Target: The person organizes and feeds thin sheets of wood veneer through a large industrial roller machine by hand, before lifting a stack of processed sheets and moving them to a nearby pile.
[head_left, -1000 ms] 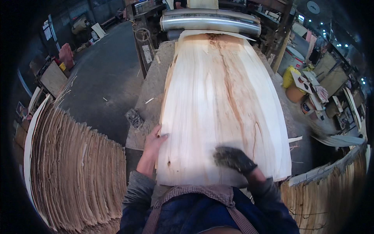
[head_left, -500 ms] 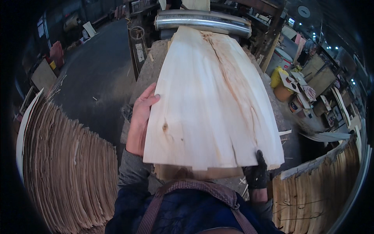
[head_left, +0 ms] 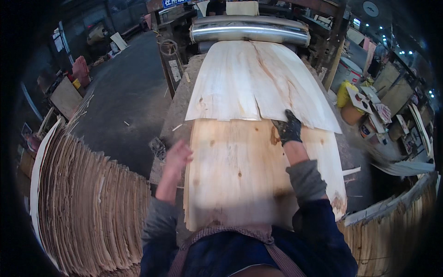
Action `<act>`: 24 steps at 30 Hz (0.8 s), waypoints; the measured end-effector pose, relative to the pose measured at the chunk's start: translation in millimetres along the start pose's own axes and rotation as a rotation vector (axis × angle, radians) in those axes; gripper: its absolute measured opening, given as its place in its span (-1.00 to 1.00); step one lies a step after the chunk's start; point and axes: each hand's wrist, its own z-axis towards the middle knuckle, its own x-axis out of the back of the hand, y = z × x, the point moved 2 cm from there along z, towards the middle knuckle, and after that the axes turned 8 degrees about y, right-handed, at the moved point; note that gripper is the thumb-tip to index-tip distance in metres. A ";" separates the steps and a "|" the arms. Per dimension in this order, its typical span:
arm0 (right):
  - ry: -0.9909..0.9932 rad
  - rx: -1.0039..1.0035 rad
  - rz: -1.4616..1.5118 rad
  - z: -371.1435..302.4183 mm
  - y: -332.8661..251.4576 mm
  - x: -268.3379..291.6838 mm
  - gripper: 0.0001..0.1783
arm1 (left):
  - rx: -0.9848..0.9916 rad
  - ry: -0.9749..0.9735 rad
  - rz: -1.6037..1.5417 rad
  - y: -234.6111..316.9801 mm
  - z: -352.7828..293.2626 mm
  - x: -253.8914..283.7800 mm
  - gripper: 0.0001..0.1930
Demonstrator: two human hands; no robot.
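Observation:
A pale wood veneer sheet [head_left: 230, 83] with a brown streak and a split lies with its far end at a shiny metal roller [head_left: 249, 33]. My right hand [head_left: 290, 129], in a dark glove, grips its near edge, fingertips on top of the sheet. Beneath it lies a stack of yellowish veneer sheets [head_left: 237, 171] with small knots, reaching toward my body. My bare left hand [head_left: 177, 159] hangs beside the stack's left edge, away from the upper sheet. Motion smears its fingers, so their pose is unclear.
Brown veneer sheets stand upright in a thick bundle [head_left: 97, 207] at my left. Another upright bundle [head_left: 392, 231] is at my right. A handwheel [head_left: 168, 47] sits on the machine frame left of the roller. Buckets and a yellow bag [head_left: 344, 93] stand farther right.
The upper veneer sheet has moved forward toward the roller, uncovering the stack below. My right hand has gone forward with it. My left hand has come off the sheet's left edge.

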 end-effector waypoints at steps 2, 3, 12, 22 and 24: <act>0.086 0.017 -0.209 47.7 32.2 -10.8 -0.66 | -0.476 -0.026 0.536 -45.5 -4.4 16.1 -0.43; 0.149 0.010 -0.336 77.3 33.1 -7.9 -0.71 | -0.453 -0.043 0.616 -55.4 -12.6 9.2 -0.41; -0.172 -0.398 -0.238 84.0 44.4 -68.1 -0.63 | 0.027 -0.007 0.433 -83.1 -18.2 4.1 -0.52; -0.418 -0.880 -0.430 -245.9 -28.2 71.5 -0.54 | -0.072 -0.196 -0.199 -33.8 -32.9 19.4 -0.52; -0.321 -0.977 -0.373 -300.1 -51.1 78.4 -0.55 | -0.011 -0.296 -0.320 -18.4 -34.5 20.9 -0.48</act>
